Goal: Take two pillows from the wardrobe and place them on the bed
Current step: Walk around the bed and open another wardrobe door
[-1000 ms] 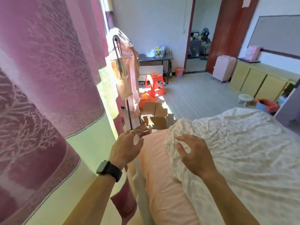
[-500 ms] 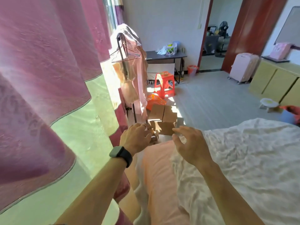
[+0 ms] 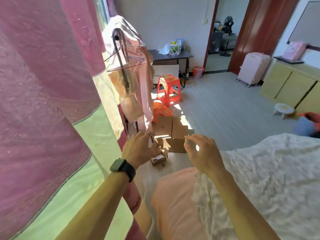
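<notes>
The bed fills the lower right, covered by a crumpled white sheet. A peach pillow lies along its left edge, partly under the sheet. My left hand, with a dark watch on the wrist, hovers above the pillow's far end, fingers loosely curled and holding nothing. My right hand floats just above the sheet's corner with fingers spread, touching nothing. No wardrobe is recognisable in this view.
A pink and green curtain hangs close on the left. Ahead stand a clothes rack with garments, cardboard boxes, an orange stool, a dark table, a pink suitcase and yellow cabinets. An open doorway lies beyond.
Both hands have lifted off the sheet and pillow and risen. The camera has tilted up and moved forward, so the floor and boxes show more.
</notes>
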`<action>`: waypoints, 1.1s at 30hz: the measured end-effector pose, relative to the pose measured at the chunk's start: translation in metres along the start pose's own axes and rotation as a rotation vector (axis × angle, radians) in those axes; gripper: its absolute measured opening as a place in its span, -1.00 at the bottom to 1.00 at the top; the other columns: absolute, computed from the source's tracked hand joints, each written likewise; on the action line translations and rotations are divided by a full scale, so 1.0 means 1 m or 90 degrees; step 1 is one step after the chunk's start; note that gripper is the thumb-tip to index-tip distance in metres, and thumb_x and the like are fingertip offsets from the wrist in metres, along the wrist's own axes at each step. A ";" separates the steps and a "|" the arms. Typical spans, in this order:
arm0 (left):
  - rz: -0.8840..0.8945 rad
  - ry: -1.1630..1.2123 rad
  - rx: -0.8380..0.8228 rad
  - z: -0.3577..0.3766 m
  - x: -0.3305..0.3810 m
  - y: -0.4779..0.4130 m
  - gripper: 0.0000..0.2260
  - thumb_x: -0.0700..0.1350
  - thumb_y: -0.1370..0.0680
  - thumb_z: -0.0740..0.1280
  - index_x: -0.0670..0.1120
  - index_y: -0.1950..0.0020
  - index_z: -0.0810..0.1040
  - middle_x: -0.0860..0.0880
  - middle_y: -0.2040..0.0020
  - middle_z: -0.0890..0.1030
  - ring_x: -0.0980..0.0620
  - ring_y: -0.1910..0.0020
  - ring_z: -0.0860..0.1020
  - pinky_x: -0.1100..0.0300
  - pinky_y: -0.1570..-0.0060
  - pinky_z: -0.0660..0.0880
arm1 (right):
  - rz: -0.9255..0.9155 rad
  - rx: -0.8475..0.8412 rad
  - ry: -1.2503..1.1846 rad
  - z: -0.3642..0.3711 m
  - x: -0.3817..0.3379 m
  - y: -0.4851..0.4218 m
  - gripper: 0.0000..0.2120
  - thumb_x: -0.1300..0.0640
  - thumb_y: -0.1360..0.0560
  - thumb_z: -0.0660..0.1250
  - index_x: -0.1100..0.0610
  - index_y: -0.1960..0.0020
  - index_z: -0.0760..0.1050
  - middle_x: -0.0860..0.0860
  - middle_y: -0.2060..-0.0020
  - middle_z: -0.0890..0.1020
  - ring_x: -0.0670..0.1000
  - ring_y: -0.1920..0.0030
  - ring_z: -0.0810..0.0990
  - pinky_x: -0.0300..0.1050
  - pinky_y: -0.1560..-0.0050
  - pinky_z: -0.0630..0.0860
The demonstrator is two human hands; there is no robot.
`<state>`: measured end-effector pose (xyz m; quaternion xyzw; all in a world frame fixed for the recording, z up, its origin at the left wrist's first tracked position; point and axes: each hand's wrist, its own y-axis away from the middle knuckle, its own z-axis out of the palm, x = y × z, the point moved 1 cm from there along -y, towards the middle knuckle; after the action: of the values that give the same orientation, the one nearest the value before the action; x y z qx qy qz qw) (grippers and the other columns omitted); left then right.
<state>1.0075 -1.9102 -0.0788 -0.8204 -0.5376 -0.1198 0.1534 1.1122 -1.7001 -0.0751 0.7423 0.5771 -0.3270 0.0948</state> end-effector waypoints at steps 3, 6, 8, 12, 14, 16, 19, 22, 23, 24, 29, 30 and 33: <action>-0.001 -0.003 -0.008 -0.002 -0.026 -0.048 -0.52 0.22 -0.45 0.15 0.14 -0.32 0.52 0.04 -0.27 0.56 -0.05 -0.23 0.53 0.00 -0.09 0.57 | 0.007 -0.003 0.001 0.026 -0.010 -0.043 -0.72 -0.02 -0.59 0.32 -0.04 -0.26 0.62 -0.05 -0.28 0.62 0.07 -0.35 0.48 0.01 -0.38 0.37; -0.003 -0.023 -0.022 0.002 -0.054 -0.095 -0.62 0.11 -0.53 0.22 0.16 -0.35 0.50 0.03 -0.32 0.55 -0.07 -0.26 0.51 -0.05 -0.11 0.57 | 0.022 -0.006 -0.001 0.047 -0.010 -0.083 -0.73 -0.01 -0.59 0.33 -0.05 -0.26 0.62 -0.06 -0.27 0.62 0.06 -0.34 0.46 -0.02 -0.34 0.38; -0.004 -0.033 -0.033 0.008 -0.071 -0.129 -0.62 0.08 -0.55 0.23 0.15 -0.37 0.50 0.02 -0.34 0.53 -0.08 -0.29 0.50 -0.04 -0.10 0.57 | 0.036 0.001 -0.008 0.060 -0.005 -0.110 -0.74 0.00 -0.58 0.34 -0.06 -0.25 0.63 -0.06 -0.26 0.62 0.06 -0.33 0.46 -0.04 -0.32 0.38; 0.023 -0.044 -0.056 0.027 -0.087 -0.199 -0.65 0.06 -0.56 0.23 0.12 -0.34 0.50 0.00 -0.27 0.57 -0.09 -0.23 0.53 -0.05 -0.05 0.58 | 0.075 0.012 -0.008 0.086 0.014 -0.169 -0.73 -0.04 -0.58 0.33 -0.10 -0.25 0.63 -0.07 -0.28 0.61 0.07 -0.35 0.45 0.03 -0.34 0.42; 0.039 -0.037 -0.075 0.042 -0.089 -0.245 -0.67 0.07 -0.57 0.22 0.10 -0.32 0.50 0.01 -0.26 0.57 -0.08 -0.20 0.54 -0.05 -0.04 0.58 | 0.089 0.015 -0.007 0.102 0.030 -0.208 -0.72 -0.05 -0.59 0.31 -0.09 -0.27 0.62 -0.06 -0.30 0.60 0.08 -0.35 0.45 0.06 -0.34 0.44; 0.051 -0.027 -0.078 0.056 -0.086 -0.295 -0.68 0.08 -0.58 0.21 0.05 -0.29 0.52 0.02 -0.26 0.57 -0.07 -0.19 0.55 -0.04 -0.04 0.58 | 0.101 0.019 -0.007 0.116 0.045 -0.249 -0.71 -0.06 -0.59 0.30 -0.09 -0.28 0.61 -0.05 -0.31 0.59 0.08 -0.35 0.45 0.07 -0.34 0.45; 0.077 -0.004 -0.109 0.074 -0.065 -0.362 -0.67 0.07 -0.58 0.23 0.06 -0.32 0.52 0.01 -0.24 0.58 -0.06 -0.16 0.56 -0.03 -0.04 0.59 | 0.142 0.018 -0.011 0.127 0.069 -0.302 -0.72 -0.04 -0.59 0.32 -0.07 -0.27 0.62 -0.06 -0.29 0.60 0.08 -0.32 0.47 0.02 -0.31 0.45; 0.128 -0.001 -0.163 0.096 -0.030 -0.426 -0.65 0.05 -0.56 0.24 0.01 -0.32 0.53 0.00 -0.22 0.58 -0.05 -0.12 0.56 -0.04 -0.04 0.59 | 0.172 0.019 0.014 0.122 0.096 -0.350 -0.72 -0.02 -0.59 0.32 -0.03 -0.27 0.63 -0.04 -0.29 0.62 0.08 -0.31 0.52 0.03 -0.35 0.41; 0.148 -0.003 -0.181 0.104 -0.015 -0.446 -0.64 0.05 -0.56 0.23 0.00 -0.33 0.52 0.00 -0.22 0.58 -0.06 -0.14 0.55 -0.06 -0.07 0.58 | 0.184 0.032 0.018 0.116 0.105 -0.364 -0.73 0.00 -0.59 0.34 -0.01 -0.26 0.63 -0.02 -0.27 0.63 0.09 -0.30 0.53 0.04 -0.36 0.41; 0.171 -0.005 -0.197 0.111 0.000 -0.464 -0.63 0.04 -0.56 0.22 0.02 -0.35 0.51 -0.01 -0.21 0.58 -0.08 -0.16 0.55 -0.08 -0.09 0.56 | 0.195 0.058 0.020 0.108 0.114 -0.375 -0.75 0.04 -0.58 0.36 0.03 -0.24 0.64 0.00 -0.24 0.65 0.10 -0.28 0.56 0.06 -0.35 0.42; 0.320 0.012 -0.250 0.154 0.101 -0.542 -0.65 0.07 -0.56 0.22 0.14 -0.35 0.49 0.00 -0.29 0.57 -0.09 -0.22 0.55 -0.02 -0.14 0.52 | 0.271 0.213 0.065 0.058 0.166 -0.410 -0.80 0.16 -0.51 0.47 0.13 -0.12 0.69 0.03 -0.11 0.72 0.14 -0.17 0.65 0.09 -0.28 0.49; 0.355 0.019 -0.262 0.164 0.124 -0.556 -0.64 0.09 -0.57 0.21 0.15 -0.37 0.47 0.01 -0.31 0.56 -0.07 -0.23 0.55 -0.02 -0.16 0.50 | 0.304 0.233 0.074 0.048 0.178 -0.415 -0.80 0.14 -0.52 0.46 0.12 -0.13 0.69 0.02 -0.12 0.71 0.13 -0.18 0.63 0.06 -0.29 0.48; 0.469 0.023 -0.303 0.197 0.196 -0.600 -0.63 0.12 -0.59 0.19 0.16 -0.40 0.43 0.02 -0.33 0.54 -0.04 -0.28 0.51 -0.01 -0.22 0.45 | 0.402 0.296 0.101 0.019 0.220 -0.431 -0.77 0.07 -0.55 0.42 0.06 -0.17 0.68 -0.02 -0.17 0.69 0.09 -0.23 0.59 -0.01 -0.32 0.44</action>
<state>0.5398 -1.4446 -0.1167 -0.9676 -0.1639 -0.1919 0.0015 0.7355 -1.3994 -0.1189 0.9080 0.2364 -0.3451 -0.0248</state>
